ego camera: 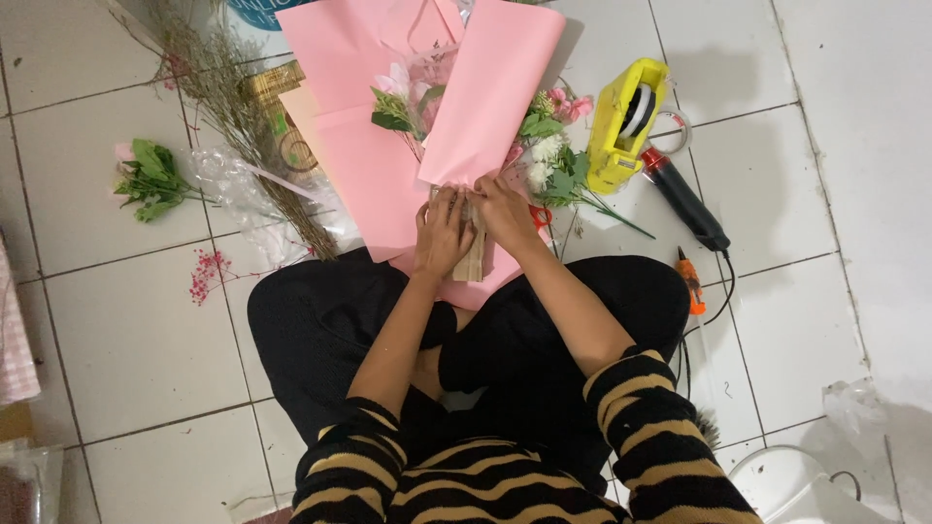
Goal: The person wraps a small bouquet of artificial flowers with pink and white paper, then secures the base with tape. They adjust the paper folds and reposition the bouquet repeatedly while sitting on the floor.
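- Left hand (442, 233) and right hand (505, 212) side by side, fingers pinched on bouquet (456, 116) neck, about centre frame, atop lap.
- Pink paper (490, 87) fanning toward 12 o'clock; flowers (549, 146) poking out at 1.
- Tape dispenser (626, 121) at 2 o'clock, glue gun (684, 204) just below, well apart from hands.
- Loose greens (150, 180) at 9 o'clock on tiles.
- Risk, judged: pinch slackening, wrap springing open, stems slipping; paper creasing under too tight a squeeze.

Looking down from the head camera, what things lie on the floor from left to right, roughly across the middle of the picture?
Green leafy sprig → red berry twig → dried grass bundle → left hand → right hand, both on the pink-paper bouquet → yellow tape dispenser → glue gun.
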